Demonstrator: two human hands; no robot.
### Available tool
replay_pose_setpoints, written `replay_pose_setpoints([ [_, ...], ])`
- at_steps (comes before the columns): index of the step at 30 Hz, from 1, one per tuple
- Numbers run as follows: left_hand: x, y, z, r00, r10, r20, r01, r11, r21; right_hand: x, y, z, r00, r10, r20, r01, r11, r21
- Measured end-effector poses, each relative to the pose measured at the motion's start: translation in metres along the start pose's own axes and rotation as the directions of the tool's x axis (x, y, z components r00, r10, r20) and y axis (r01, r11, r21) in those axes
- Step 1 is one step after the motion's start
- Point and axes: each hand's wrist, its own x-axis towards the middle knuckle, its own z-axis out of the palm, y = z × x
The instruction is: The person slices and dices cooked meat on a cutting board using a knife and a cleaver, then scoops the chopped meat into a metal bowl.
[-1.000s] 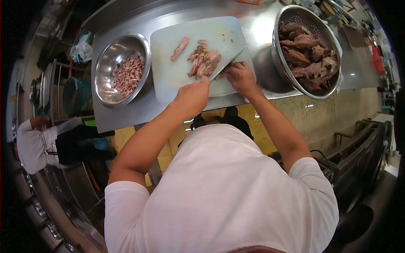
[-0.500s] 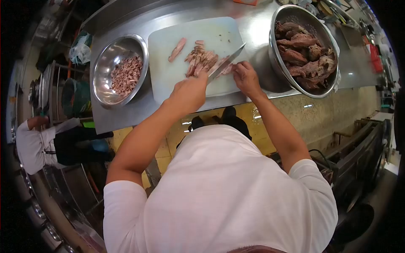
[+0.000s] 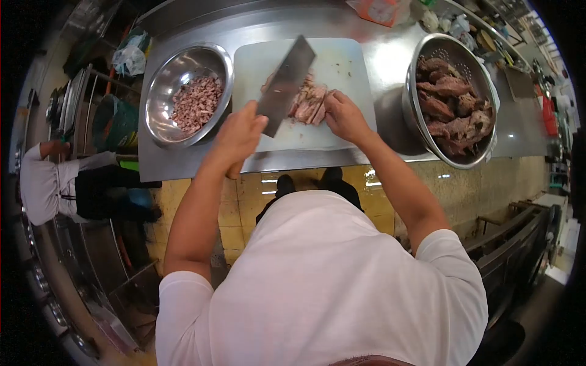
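Note:
My left hand [image 3: 241,135] is closed round the wooden handle of a cleaver [image 3: 288,82], its broad blade tilted over the left middle of a white cutting board [image 3: 259,56]. Sliced strips of cooked meat [image 3: 310,105] lie in a pile on the board, partly hidden behind the blade. At the pile's right side, my right hand [image 3: 348,117] has its fingers bent and pressed together against the meat strips. To the left stands a steel bowl [image 3: 157,110] with chopped meat [image 3: 196,105] in it. On the right, a steel colander [image 3: 412,113] holds large dark pieces of cooked meat [image 3: 452,110].
The steel table [image 3: 390,58] carries the board and both vessels. An orange-and-white packet [image 3: 379,9] lies at its far edge. Another person [image 3: 58,183] in a white top is at the far left. A rack with a bagged bin [image 3: 113,125] stands left of the table.
The cleaver has swung left and turned, from edge-on at the meat to its broad side showing. My left hand has drawn back left. The strips are bunched closer by my right hand.

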Motion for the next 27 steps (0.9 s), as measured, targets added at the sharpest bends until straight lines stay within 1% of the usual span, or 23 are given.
replay_pose_setpoints([
  [1, -0.008, -0.006, -0.010, 0.991, -0.129, -0.032, 0.126, 0.988, -0.087, 0.010, -0.002, -0.001, 0.996, 0.060, 0.071, -0.051, 0.991, -0.121],
  [2, -0.016, -0.011, -0.014, 0.988, -0.144, -0.050, 0.139, 0.986, -0.093, 0.021, -0.004, -0.003, 0.996, 0.040, 0.083, -0.030, 0.993, -0.112],
  [4, -0.031, -0.020, -0.021, 0.958, -0.251, -0.137, 0.205, 0.936, -0.285, 0.052, -0.005, -0.002, 0.986, 0.088, 0.143, -0.076, 0.993, -0.085],
  [5, -0.038, -0.024, -0.021, 0.949, -0.281, -0.143, 0.215, 0.907, -0.362, 0.070, 0.000, 0.009, 0.993, -0.015, 0.118, 0.024, 0.997, -0.073],
  [6, -0.045, -0.025, -0.021, 0.943, -0.295, -0.157, 0.222, 0.904, -0.366, 0.089, 0.001, 0.021, 0.991, -0.031, 0.127, 0.040, 0.997, -0.063],
  [8, -0.060, -0.028, -0.022, 0.915, -0.363, -0.175, 0.261, 0.864, -0.430, 0.126, -0.006, 0.051, 0.971, -0.178, 0.160, 0.185, 0.982, -0.030],
  [9, -0.065, -0.035, -0.021, 0.910, -0.372, -0.184, 0.265, 0.861, -0.433, 0.135, -0.010, 0.066, 0.969, -0.179, 0.171, 0.194, 0.978, -0.075],
  [10, -0.069, -0.044, -0.015, 0.910, -0.377, -0.174, 0.260, 0.844, -0.469, 0.142, -0.010, 0.071, 0.965, -0.186, 0.182, 0.202, 0.977, -0.072],
  [11, -0.072, -0.049, -0.013, 0.910, -0.380, -0.166, 0.254, 0.827, -0.501, 0.150, -0.009, 0.077, 0.919, -0.129, 0.373, 0.219, 0.953, -0.211],
  [12, -0.076, -0.052, -0.015, 0.907, -0.386, -0.172, 0.255, 0.825, -0.505, 0.157, -0.012, 0.080, 0.844, -0.041, 0.535, 0.259, 0.904, -0.340],
  [13, -0.079, -0.054, -0.018, 0.909, -0.385, -0.159, 0.269, 0.834, -0.483, 0.162, -0.014, 0.083, 0.841, -0.046, 0.539, 0.265, 0.904, -0.336],
  [15, -0.088, -0.058, -0.020, 0.913, -0.381, -0.145, 0.279, 0.843, -0.460, 0.168, -0.014, 0.082, 0.849, 0.049, 0.526, 0.240, 0.851, -0.467],
  [16, -0.090, -0.058, -0.019, 0.924, -0.354, -0.144, 0.270, 0.870, -0.413, 0.170, -0.009, 0.072, 0.849, 0.059, 0.524, 0.236, 0.846, -0.478],
  [17, -0.089, -0.058, -0.017, 0.935, -0.325, -0.138, 0.257, 0.895, -0.364, 0.173, -0.001, 0.057, 0.891, 0.052, 0.452, 0.111, 0.938, -0.327],
  [18, -0.086, -0.060, -0.009, 0.941, -0.315, -0.119, 0.251, 0.892, -0.377, 0.170, 0.005, 0.037, 0.922, 0.069, 0.381, -0.009, 0.987, -0.159],
  [20, -0.077, -0.068, 0.014, 0.977, -0.205, 0.053, 0.210, 0.911, -0.354, 0.165, 0.001, -0.009, 0.964, 0.092, 0.249, -0.081, 0.995, -0.052],
  [21, -0.069, -0.070, 0.030, 0.998, -0.037, 0.053, 0.051, 0.954, -0.296, 0.157, -0.022, -0.036, 0.973, 0.148, 0.176, -0.135, 0.987, -0.083],
  [22, -0.060, -0.065, 0.047, 0.998, -0.016, 0.068, 0.035, 0.954, -0.297, 0.149, -0.020, -0.053, 0.980, 0.133, 0.146, -0.120, 0.988, -0.094],
  [23, -0.048, -0.056, 0.065, 0.992, 0.119, 0.045, -0.110, 0.979, -0.169, 0.140, -0.027, -0.068, 0.981, 0.134, 0.141, -0.118, 0.986, -0.118],
  [24, -0.039, -0.047, 0.077, 0.967, 0.254, 0.036, -0.252, 0.967, -0.038, 0.128, -0.035, -0.080, 0.981, 0.135, 0.138, -0.116, 0.983, -0.141],
  [25, -0.032, -0.038, 0.080, 0.962, 0.270, 0.048, -0.267, 0.962, -0.046, 0.112, -0.037, -0.083, 0.981, 0.149, 0.125, -0.133, 0.983, -0.129],
  [26, -0.022, -0.029, 0.080, 0.977, 0.191, 0.097, -0.185, 0.980, -0.074, 0.095, -0.033, -0.079, 0.981, 0.162, 0.111, -0.149, 0.982, -0.114],
  [27, -0.014, -0.024, 0.079, 0.983, 0.111, 0.148, -0.098, 0.991, -0.092, 0.071, -0.016, -0.062, 0.989, 0.143, 0.043, -0.144, 0.989, 0.023],
])
